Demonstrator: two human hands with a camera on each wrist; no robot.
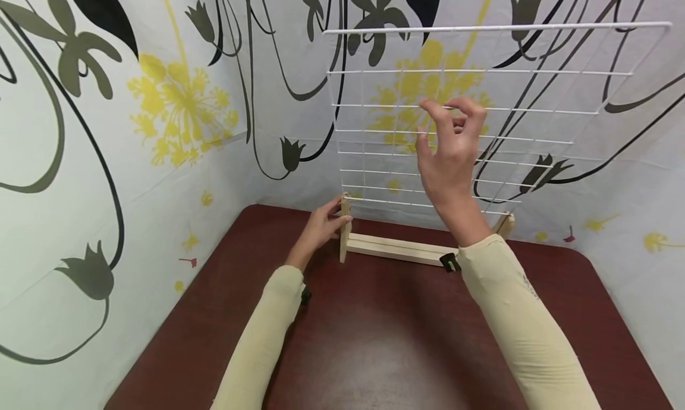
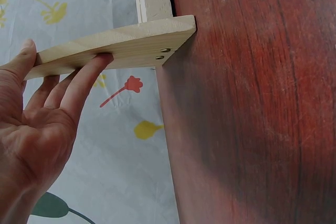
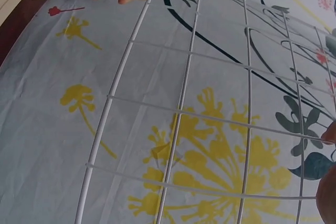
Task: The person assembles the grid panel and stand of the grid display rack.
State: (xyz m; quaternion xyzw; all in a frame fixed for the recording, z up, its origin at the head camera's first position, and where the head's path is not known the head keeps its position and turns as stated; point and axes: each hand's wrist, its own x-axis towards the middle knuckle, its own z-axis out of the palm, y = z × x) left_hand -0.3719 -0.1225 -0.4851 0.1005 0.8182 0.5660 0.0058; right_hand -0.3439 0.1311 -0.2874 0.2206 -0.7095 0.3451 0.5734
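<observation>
Wooden stand (image 1: 401,249) gripped, wire grid (image 1: 514,109) held up at dark red table (image 1: 364,350)

Closest to us, a person's forearms in pale cream sleeves (image 1: 262,338) stretch out over the table, whose glossy surface catches the light. Farther along, the left hand (image 1: 321,224) pinches the stand's left upright (image 1: 344,237), thumb on one face and extended fingers on the other, with only the thickness of the board between them. Two screw heads (image 2: 160,57) show low on that board. A pale crossbar (image 1: 385,246) joins it to the right upright (image 1: 505,224), partly hidden from us by the right arm; the stand sits near the far edge of the table.

Higher up, the right hand (image 1: 452,148) has its fingers bent, with thumb and fingertips at the white wires, holding the grid at a slant. Its broad upper edge is well above the table, while its lower end comes down to the tops of the uprights. One lower corner shows at the end of the left upright; whether wire and wood actually touch there, I cannot tell.

Behind it all, a pale, creased wall covering (image 1: 299,119) spans the corner of the room, printed with yellow flower bursts (image 1: 184,104), grey-green blooms (image 1: 88,273) and curling black stems (image 1: 120,226).
</observation>
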